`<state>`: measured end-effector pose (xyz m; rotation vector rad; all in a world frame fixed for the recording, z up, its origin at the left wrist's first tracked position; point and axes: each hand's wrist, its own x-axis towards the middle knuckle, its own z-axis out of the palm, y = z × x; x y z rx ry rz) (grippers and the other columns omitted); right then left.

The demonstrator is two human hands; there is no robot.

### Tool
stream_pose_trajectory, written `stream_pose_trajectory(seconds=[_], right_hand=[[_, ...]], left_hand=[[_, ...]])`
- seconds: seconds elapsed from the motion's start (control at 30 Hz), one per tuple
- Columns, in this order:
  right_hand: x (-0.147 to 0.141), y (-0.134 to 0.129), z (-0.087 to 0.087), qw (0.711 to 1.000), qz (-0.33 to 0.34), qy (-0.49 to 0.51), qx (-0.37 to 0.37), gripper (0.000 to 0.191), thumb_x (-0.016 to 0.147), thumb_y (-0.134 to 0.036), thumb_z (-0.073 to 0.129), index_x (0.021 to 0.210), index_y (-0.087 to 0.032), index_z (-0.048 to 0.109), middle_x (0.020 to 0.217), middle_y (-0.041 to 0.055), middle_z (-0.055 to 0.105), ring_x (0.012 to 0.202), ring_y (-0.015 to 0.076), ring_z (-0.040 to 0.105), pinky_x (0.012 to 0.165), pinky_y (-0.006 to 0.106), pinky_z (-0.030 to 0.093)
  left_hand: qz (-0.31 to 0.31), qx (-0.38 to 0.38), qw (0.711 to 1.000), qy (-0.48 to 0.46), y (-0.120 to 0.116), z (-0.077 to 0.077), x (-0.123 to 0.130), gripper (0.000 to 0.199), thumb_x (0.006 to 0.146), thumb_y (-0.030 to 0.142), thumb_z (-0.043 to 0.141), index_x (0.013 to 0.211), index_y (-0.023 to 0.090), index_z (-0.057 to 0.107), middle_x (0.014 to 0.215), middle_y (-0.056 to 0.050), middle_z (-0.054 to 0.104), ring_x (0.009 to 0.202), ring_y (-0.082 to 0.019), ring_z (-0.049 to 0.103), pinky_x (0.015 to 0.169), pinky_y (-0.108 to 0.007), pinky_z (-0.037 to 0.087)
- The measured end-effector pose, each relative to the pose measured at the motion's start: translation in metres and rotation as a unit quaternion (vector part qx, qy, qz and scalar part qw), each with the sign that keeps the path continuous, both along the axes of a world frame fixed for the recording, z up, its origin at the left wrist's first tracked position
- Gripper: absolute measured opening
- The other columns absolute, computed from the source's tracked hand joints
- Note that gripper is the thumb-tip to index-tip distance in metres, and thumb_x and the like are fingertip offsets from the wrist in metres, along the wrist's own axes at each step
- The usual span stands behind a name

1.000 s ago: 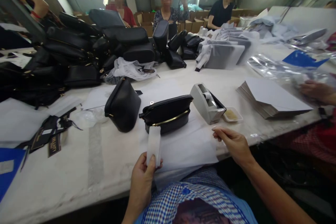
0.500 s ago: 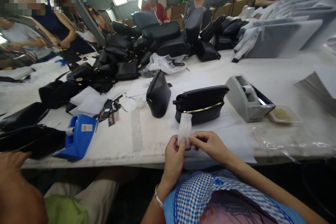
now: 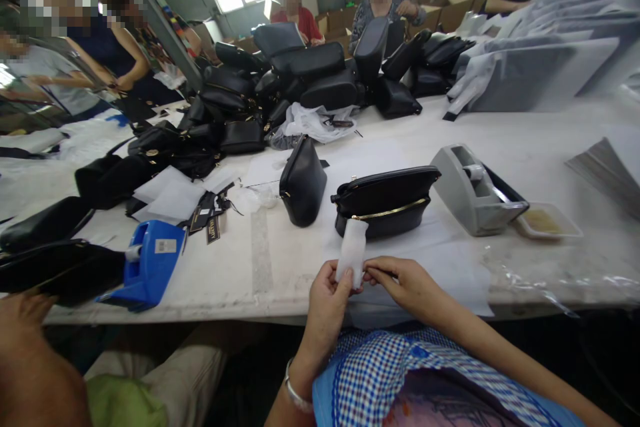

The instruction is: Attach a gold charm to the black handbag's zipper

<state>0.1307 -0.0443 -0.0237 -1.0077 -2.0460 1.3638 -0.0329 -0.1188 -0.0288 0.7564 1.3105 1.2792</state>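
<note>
A small folded piece of white foam sheet or tissue (image 3: 353,248) stands up from my left hand (image 3: 326,290), pinched between thumb and fingers. Close by its lower right edge, the thumb and fingertips of my right hand (image 3: 393,278) are pressed together; what they grip is too small to make out. Just beyond the hands sits a black bag (image 3: 383,207) with a gold zipper, on white sheeting. A second black bag (image 3: 303,183) stands upright to its left.
At right are a grey tape dispenser (image 3: 473,193) and a shallow plastic tray (image 3: 547,221). A blue tape dispenser (image 3: 155,260) and black tags (image 3: 205,213) lie left, near a co-worker's hand (image 3: 25,313). Piled black bags (image 3: 310,63) and grey wrapped sheets (image 3: 530,77) stand behind.
My right fingers have drawn in closer together beside the white piece, and more of that piece shows. Both hands sit slightly lower. The bags on the table stay put.
</note>
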Motion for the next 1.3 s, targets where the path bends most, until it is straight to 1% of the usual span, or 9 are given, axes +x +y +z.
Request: stream_pose_trajectory(seconds=[0.27, 0.5, 0.73, 0.83, 0.93, 1.0, 1.1, 1.2, 1.3], right_hand=[[-0.012, 0.000, -0.002, 0.999, -0.034, 0.030, -0.016, 0.030, 0.091, -0.024, 0.049, 0.110, -0.023, 0.071, 0.098, 0.0035, 0.074, 0.090, 0.0223, 0.066, 0.081, 0.030, 0.050], [-0.022, 0.005, -0.016, 0.996, -0.052, 0.064, -0.044, 0.026, 0.089, -0.023, 0.047, 0.102, -0.020, 0.070, 0.080, 0.0015, 0.069, 0.072, 0.0187, 0.062, 0.067, 0.027, 0.049], [-0.022, 0.009, -0.015, 0.995, -0.084, 0.007, -0.056, 0.025, 0.082, -0.021, 0.052, 0.098, -0.017, 0.071, 0.072, 0.0023, 0.070, 0.063, 0.0190, 0.062, 0.058, 0.027, 0.047], [-0.017, 0.011, -0.014, 0.991, -0.103, 0.040, -0.080, 0.027, 0.085, -0.030, 0.055, 0.101, -0.018, 0.072, 0.086, 0.0049, 0.073, 0.074, 0.0215, 0.067, 0.068, 0.030, 0.053], [-0.010, 0.008, -0.015, 0.973, -0.115, 0.103, -0.173, 0.044, 0.090, -0.050, 0.052, 0.118, -0.020, 0.068, 0.100, 0.0072, 0.074, 0.084, 0.0241, 0.071, 0.081, 0.035, 0.057], [-0.009, 0.005, -0.017, 0.962, -0.115, 0.110, -0.223, 0.060, 0.088, -0.060, 0.053, 0.133, -0.020, 0.060, 0.101, 0.0080, 0.075, 0.090, 0.0266, 0.071, 0.086, 0.040, 0.057], [-0.012, 0.003, -0.021, 0.967, -0.103, 0.074, -0.222, 0.076, 0.082, -0.059, 0.063, 0.145, -0.019, 0.047, 0.103, 0.0081, 0.075, 0.099, 0.0303, 0.070, 0.091, 0.043, 0.056], [-0.018, 0.006, -0.025, 0.972, -0.088, 0.053, -0.210, 0.074, 0.075, -0.055, 0.071, 0.138, -0.021, 0.054, 0.113, 0.0091, 0.073, 0.109, 0.0327, 0.066, 0.098, 0.042, 0.052], [-0.021, 0.011, -0.032, 0.970, -0.088, 0.041, -0.224, 0.064, 0.070, -0.057, 0.073, 0.124, -0.022, 0.067, 0.116, 0.0095, 0.072, 0.114, 0.0345, 0.063, 0.104, 0.042, 0.049]], left_hand=[[-0.006, -0.024, 0.999, -0.030, -0.001, 0.007, 0.011, 0.034, 0.089, 0.046, 0.062, 0.106, 0.016, 0.062, 0.094, -0.005, 0.068, 0.083, -0.016, 0.063, 0.073, -0.024, 0.051], [-0.004, -0.021, 1.000, -0.016, 0.005, 0.004, 0.008, 0.037, 0.088, 0.047, 0.062, 0.107, 0.015, 0.062, 0.088, -0.005, 0.067, 0.077, -0.015, 0.061, 0.063, -0.022, 0.048], [-0.020, -0.033, 0.998, -0.048, 0.005, 0.004, 0.012, 0.037, 0.086, 0.043, 0.066, 0.109, 0.014, 0.063, 0.086, -0.004, 0.068, 0.067, -0.011, 0.058, 0.061, -0.020, 0.046], [0.000, -0.043, 0.998, -0.046, 0.005, 0.006, 0.012, 0.042, 0.084, 0.044, 0.068, 0.113, 0.014, 0.063, 0.089, -0.006, 0.069, 0.072, -0.014, 0.061, 0.061, -0.020, 0.047], [0.009, -0.045, 0.998, -0.045, 0.005, 0.006, 0.010, 0.047, 0.086, 0.043, 0.066, 0.122, 0.014, 0.060, 0.098, -0.009, 0.070, 0.078, -0.015, 0.062, 0.062, -0.021, 0.048], [0.004, -0.036, 0.999, -0.040, 0.005, 0.004, 0.010, 0.046, 0.086, 0.043, 0.065, 0.122, 0.014, 0.061, 0.110, -0.011, 0.068, 0.073, -0.013, 0.062, 0.062, -0.021, 0.050], [0.021, -0.011, 1.000, -0.001, 0.005, -0.001, 0.013, 0.044, 0.085, 0.048, 0.064, 0.114, 0.014, 0.065, 0.137, -0.016, 0.055, 0.066, -0.011, 0.061, 0.057, -0.024, 0.053], [0.055, 0.000, 0.996, 0.068, 0.002, -0.003, 0.015, 0.039, 0.087, 0.049, 0.060, 0.110, 0.018, 0.069, 0.151, -0.015, 0.041, 0.080, -0.019, 0.066, 0.055, -0.027, 0.054], [0.040, 0.008, 0.988, 0.147, -0.004, 0.002, 0.009, 0.032, 0.086, 0.041, 0.062, 0.108, 0.021, 0.074, 0.149, -0.014, 0.045, 0.101, -0.029, 0.066, 0.065, -0.031, 0.056]])
